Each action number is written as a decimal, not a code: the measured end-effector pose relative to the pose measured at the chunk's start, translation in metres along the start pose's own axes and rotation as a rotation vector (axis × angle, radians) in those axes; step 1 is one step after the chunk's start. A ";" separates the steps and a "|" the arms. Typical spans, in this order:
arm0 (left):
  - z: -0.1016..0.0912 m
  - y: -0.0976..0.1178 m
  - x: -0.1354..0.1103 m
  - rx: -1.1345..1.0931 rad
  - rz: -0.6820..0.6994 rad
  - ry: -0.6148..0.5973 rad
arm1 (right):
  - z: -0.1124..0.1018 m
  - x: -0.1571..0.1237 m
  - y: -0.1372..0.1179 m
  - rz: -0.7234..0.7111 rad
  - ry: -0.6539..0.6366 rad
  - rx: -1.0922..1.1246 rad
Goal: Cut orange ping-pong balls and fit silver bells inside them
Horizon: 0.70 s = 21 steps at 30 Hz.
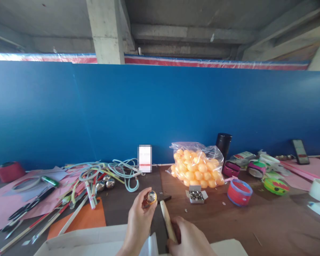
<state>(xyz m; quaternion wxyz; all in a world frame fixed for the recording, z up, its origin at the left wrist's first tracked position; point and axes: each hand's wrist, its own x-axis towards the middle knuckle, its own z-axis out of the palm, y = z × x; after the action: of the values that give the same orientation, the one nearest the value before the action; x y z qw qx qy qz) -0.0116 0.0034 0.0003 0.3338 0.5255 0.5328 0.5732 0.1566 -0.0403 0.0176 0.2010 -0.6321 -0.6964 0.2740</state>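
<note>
My left hand pinches a small round piece with a shiny silvery middle and an orange rim, held up above the table. To its right, my right hand is closed around the lower part of a pale wooden stick; its fingers are partly hidden. A dark, thin, flat thing lies behind the stick's upper end. Just beyond sits an open little box of small metal pieces. Behind that box stands a clear bag of orange balls.
White open boxes lie at the near edge. On the left are scissors, shiny metal balls, pale blue tubing and orange paper. A red-blue tape roll, black cylinder and phone stand right. A blue partition rises behind.
</note>
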 end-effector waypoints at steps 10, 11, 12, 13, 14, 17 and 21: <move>-0.003 0.001 0.003 0.004 -0.003 0.023 | -0.013 0.012 0.001 0.148 -0.329 0.831; -0.003 0.001 0.004 0.017 -0.003 0.036 | -0.013 0.011 0.000 0.117 -0.305 0.872; -0.003 0.001 0.004 0.032 -0.005 0.046 | -0.014 0.010 -0.002 0.074 -0.266 0.911; -0.004 0.001 0.005 0.050 -0.010 0.058 | -0.015 0.008 -0.003 0.023 -0.224 0.942; -0.004 0.000 0.005 0.071 -0.017 0.071 | -0.016 0.006 -0.005 -0.028 -0.184 0.962; -0.006 -0.001 0.007 0.113 -0.036 0.103 | -0.019 0.000 -0.008 -0.127 -0.128 0.938; -0.007 -0.001 0.007 0.122 -0.048 0.121 | -0.018 -0.004 -0.006 -0.179 -0.087 0.823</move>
<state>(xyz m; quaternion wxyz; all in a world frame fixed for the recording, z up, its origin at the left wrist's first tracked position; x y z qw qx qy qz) -0.0203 0.0087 0.0019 0.2821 0.4965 0.5982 0.5622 0.1638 -0.0426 0.0351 0.4301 -0.4242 -0.5888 0.5370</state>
